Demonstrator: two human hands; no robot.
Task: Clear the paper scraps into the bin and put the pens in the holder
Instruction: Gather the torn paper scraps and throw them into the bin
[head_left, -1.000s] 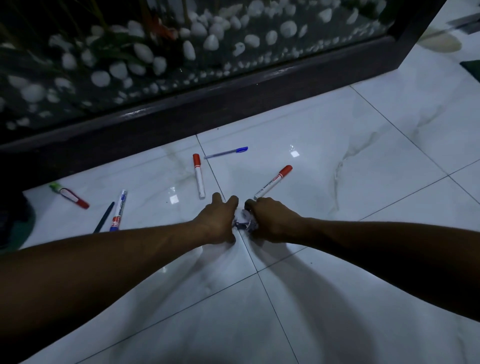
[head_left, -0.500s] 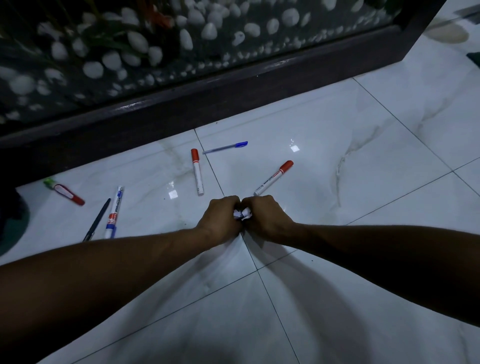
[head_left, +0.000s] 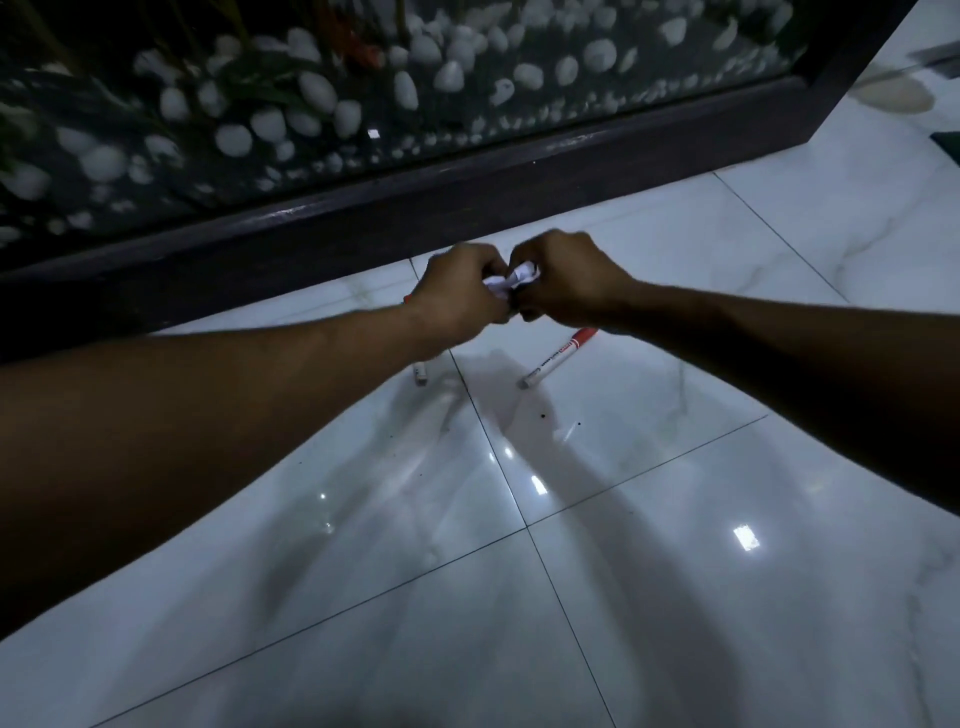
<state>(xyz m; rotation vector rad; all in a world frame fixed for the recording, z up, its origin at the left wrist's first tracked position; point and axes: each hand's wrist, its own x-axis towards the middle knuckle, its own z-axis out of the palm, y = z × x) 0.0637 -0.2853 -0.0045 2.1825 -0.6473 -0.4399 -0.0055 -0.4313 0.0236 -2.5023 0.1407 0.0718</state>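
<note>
A crumpled wad of white paper scraps (head_left: 511, 280) is squeezed between my two hands, lifted above the floor. My left hand (head_left: 457, 299) grips it from the left with curled fingers, and my right hand (head_left: 569, 278) grips it from the right. Below my right wrist a white marker with a red cap (head_left: 558, 357) lies on the tile. A second white marker (head_left: 421, 375) pokes out from under my left wrist, mostly hidden. No bin or pen holder is in view.
White marble floor tiles (head_left: 675, 571) fill the near field. A dark wooden base (head_left: 363, 223) carrying a glass panel with white pebbles (head_left: 311, 93) runs across the far side. My left forearm covers the floor at the left.
Both hands have risen off the floor with the paper wad bunched between them. The view has tilted, and the pens at the left are now hidden behind my left arm.
</note>
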